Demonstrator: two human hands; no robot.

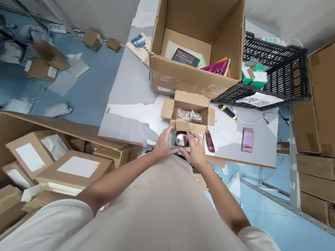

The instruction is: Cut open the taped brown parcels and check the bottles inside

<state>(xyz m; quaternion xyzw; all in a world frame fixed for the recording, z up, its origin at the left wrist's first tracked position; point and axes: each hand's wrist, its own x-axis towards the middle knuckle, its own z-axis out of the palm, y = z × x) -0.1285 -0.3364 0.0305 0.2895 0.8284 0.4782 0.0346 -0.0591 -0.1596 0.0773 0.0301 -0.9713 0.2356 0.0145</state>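
At the table's front edge, my left hand (164,144) closes around the left side of a small box, beside a pale greenish panel (172,139). My right hand (196,149) grips the right side, its fingers reaching over the top. Between the hands shows a round, shiny silver object (181,139), apparently inside the small box; its kind is unclear. Just beyond, an open cardboard box (192,98) with spread flaps holds wrapped brownish, speckled items (183,114). A red and black utility knife (209,140) lies right of my right hand.
A large open carton (187,79) with books stands at the back, beside a black plastic crate (289,74) holding small green-and-white boxes. A yellow and black cutter (228,112) and a pinkish blurred item (247,140) lie on the right. A big carton of parcels (76,166) stands front left.
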